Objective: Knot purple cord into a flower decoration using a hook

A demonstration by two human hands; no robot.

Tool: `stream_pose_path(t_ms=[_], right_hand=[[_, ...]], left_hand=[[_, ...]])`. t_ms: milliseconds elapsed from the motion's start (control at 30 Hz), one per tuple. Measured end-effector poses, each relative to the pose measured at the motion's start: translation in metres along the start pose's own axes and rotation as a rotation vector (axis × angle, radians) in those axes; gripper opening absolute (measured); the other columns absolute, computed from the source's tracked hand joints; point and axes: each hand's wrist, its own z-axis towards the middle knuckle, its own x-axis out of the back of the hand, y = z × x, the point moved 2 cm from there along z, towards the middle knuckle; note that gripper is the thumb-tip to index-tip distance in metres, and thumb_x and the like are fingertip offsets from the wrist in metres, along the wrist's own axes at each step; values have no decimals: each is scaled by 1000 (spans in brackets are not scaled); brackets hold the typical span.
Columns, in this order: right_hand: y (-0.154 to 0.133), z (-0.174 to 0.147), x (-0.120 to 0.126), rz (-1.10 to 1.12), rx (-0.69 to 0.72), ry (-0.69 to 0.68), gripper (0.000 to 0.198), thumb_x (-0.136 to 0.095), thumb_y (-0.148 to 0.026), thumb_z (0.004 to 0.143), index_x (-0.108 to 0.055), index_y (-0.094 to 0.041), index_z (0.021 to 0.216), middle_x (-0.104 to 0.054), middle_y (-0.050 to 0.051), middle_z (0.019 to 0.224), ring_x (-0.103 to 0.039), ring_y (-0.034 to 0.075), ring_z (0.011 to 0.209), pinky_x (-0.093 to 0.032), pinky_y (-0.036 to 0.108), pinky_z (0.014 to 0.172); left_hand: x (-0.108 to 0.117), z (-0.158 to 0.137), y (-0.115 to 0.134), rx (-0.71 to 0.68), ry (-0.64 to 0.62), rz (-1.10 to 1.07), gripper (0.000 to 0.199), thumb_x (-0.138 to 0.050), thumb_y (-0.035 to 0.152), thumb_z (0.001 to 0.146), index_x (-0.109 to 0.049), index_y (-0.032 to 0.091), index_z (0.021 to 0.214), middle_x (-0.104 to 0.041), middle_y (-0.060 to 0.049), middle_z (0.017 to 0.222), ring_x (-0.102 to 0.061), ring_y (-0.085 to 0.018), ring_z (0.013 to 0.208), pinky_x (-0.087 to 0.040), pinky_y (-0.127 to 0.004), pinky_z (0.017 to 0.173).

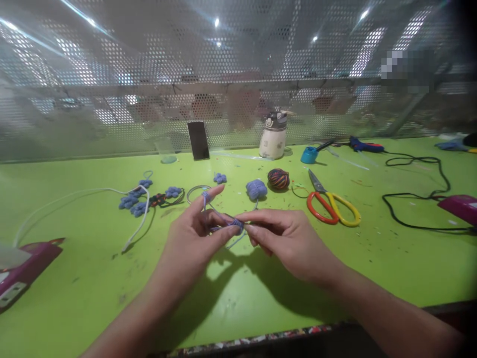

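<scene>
1. Pinching close to the working edge suited this step: the left hand (197,219) had thumb and fingers closed on the small purple yarn piece (236,225), which was held above the green tabletop (93,293) between the two hands.
2. The right hand (286,233) had its thumb and fingertips pressed together at the piece's right edge, seemingly on a slim tool (244,224) (mostly hidden, so its tip could not be made out). A light hold there seemed wise, since a clenched one would probably have tightened the stitches.
3. Tension depended on the extended left index finger — the purple strand (206,197) wrapped round it, and that loop needed to be snug yet free to slide.
4. Slack mattered too: the purple yarn ball (256,189) lay just beyond the right hand, its tail running toward the fingers, and an easy feed promised even loops.
5. Tangling was the likeliest trouble — the multicoloured yarn ball (278,179) sat just beside the purple one, with the scissors (326,194) to its right, so the strand was best led clear of both.
6. The purple flowers (129,200) at the left offered a ready gauge for stitch size.
</scene>
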Motion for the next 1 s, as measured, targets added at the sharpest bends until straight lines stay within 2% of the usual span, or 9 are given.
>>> stream_pose_path(t_ms=[133,333,533,633,733,833,1000], right_hand=[[1,3,4,12,-59,-68,25,-56,-14,83,-71,-13,103,-50,-3,57,-41,7,50,-33,21,46],[-3,3,5,-8,-71,-44,24,-57,-11,82,-71,-12,101,-51,-3,57,-41,6,50,-32,20,47],[-4,4,3,27,-133,-55,24,-57,-8,80,-72,-13,98,-55,-1,60,-44,6,51,-35,19,47],[0,5,5,161,-243,-118,26,-58,-11,80,-69,-11,103,-55,-2,56,-44,5,45,-35,18,43],[4,6,8,301,-315,-188,33,-61,-13,79,-64,-11,112,-60,0,61,-49,6,46,-37,17,41],[5,7,13,356,-319,-238,38,-63,-15,79,-59,-11,117,-63,2,67,-52,6,47,-39,16,40],[2,9,18,313,-308,-296,35,-61,-14,81,-58,-10,115,-64,1,65,-53,5,46,-41,15,41]], left_hand=[[-2,-1,0,31,-1,21,73,-74,17,69,-44,20,135,-66,2,67,-63,-13,69,-49,-26,71],[-5,0,-5,65,-8,8,66,-76,19,68,-51,22,129,-68,2,78,-64,-13,75,-50,-24,70],[-4,-1,-7,95,82,62,62,-78,18,65,-56,20,123,-67,3,69,-63,-11,65,-49,-23,66],[-4,-2,-8,111,63,47,62,-78,17,64,-57,20,122,-67,3,67,-63,-11,63,-49,-23,65],[-2,-1,-8,135,22,18,66,-78,16,62,-55,19,124,-68,2,68,-64,-12,64,-49,-24,65],[-2,0,-6,159,14,-11,69,-79,15,61,-54,19,125,-68,2,67,-64,-12,65,-49,-24,66],[-3,-2,-3,187,43,-32,66,-81,13,59,-58,20,121,-66,3,65,-62,-11,64,-49,-22,64]])
